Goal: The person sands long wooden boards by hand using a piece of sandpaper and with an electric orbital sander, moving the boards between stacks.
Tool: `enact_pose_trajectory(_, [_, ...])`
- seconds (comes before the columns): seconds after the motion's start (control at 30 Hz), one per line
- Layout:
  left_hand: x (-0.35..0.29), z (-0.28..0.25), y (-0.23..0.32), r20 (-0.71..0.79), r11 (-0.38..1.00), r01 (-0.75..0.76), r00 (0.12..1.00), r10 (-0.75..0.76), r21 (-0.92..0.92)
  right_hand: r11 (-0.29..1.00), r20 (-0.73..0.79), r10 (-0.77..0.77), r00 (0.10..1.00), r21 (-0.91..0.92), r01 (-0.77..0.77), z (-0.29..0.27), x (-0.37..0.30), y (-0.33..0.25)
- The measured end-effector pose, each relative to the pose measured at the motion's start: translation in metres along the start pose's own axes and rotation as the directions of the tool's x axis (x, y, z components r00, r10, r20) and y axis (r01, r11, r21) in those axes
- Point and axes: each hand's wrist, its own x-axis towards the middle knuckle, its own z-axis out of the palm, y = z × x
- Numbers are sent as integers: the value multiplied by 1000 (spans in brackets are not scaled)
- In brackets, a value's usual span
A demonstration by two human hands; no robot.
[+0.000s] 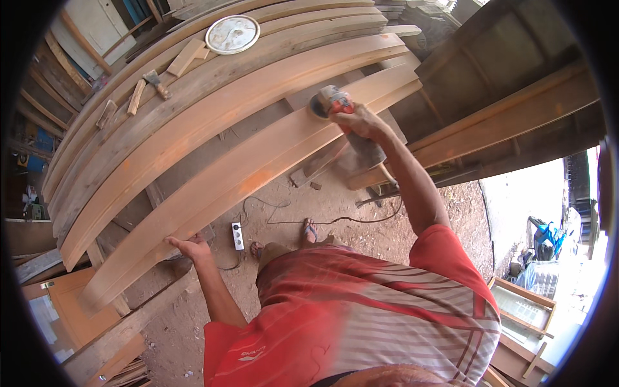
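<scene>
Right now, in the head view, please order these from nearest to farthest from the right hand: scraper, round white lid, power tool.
1. Power tool, in the right hand
2. Round white lid, up and left
3. Scraper, farther left

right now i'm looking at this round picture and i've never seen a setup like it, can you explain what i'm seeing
There is no robot here, just a person with two bare hands. The single picture comes from a wide fisheye camera worn on the head, looking down, so straight edges bend near the rim.

The right hand grips a power tool, its round head at the front board. The left hand is at that board's near edge, fingers open.

More long curved boards lie beyond. On them sit a round white lid, a small hand tool and a few wood pieces. On the ground below is a white power strip.
</scene>
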Motion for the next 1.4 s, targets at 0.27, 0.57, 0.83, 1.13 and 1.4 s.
enact_pose_trajectory(0.27, [33, -8, -22, -151, 967, -174, 967, 203, 186, 962, -199, 153, 968, 255, -100, -166, 65, 68])
enact_pose_trajectory(0.57, [12, 6, -16, -27, 946, -233, 969, 245, 227, 949, -354, 308, 883, 53, -310, -286, 123, 149])
enact_pose_trajectory(0.83, [13, 22, -14, -197, 943, -165, 954, 227, 289, 942, -330, 335, 883, 102, -319, -271, 125, 111])
enact_pose_trajectory(1.13, [-8, 35, -12, -218, 940, -212, 937, 273, 266, 945, -298, 323, 898, 55, -321, -273, 113, 123])
enact_pose_trajectory(1.4, [15, 12, -18, -153, 949, -187, 961, 230, 253, 951, -314, 306, 899, 65, -301, -291, 92, 148])
